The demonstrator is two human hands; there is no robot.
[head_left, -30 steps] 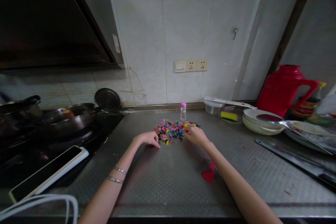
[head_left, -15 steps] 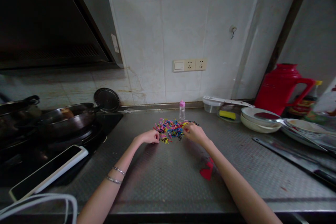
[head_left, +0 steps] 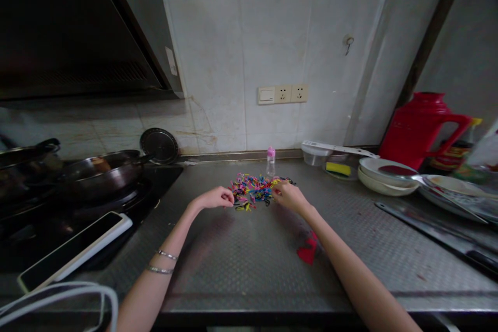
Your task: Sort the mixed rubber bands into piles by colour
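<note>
A loose heap of small, brightly coloured rubber bands [head_left: 252, 190] lies on the metal countertop in the head view. At the heap's left edge is my left hand [head_left: 218, 197], with thumb and fingers pinched together close to a dark band; whether anything is in the pinch is too small to tell. My right hand [head_left: 288, 195] touches the right side of the heap, its fingers curled and closed among yellow and dark bands, and the fingertips are partly hidden. Just behind the bands stands a small clear bottle [head_left: 271, 164] with a pink cap.
A phone [head_left: 73, 249] and a white cable [head_left: 58, 290] lie at left, by a pan [head_left: 101, 176] on the stove. At right are stacked bowls [head_left: 385, 181], a knife [head_left: 431, 233], a yellow sponge [head_left: 338, 169] and a red thermos [head_left: 416, 129]. A red-and-clear bag [head_left: 308, 250] lies near my right forearm.
My left hand has drawn slightly left and up, its fingers now less tightly curled. My right hand stays at the heap's right side. The view has shifted slightly.
</note>
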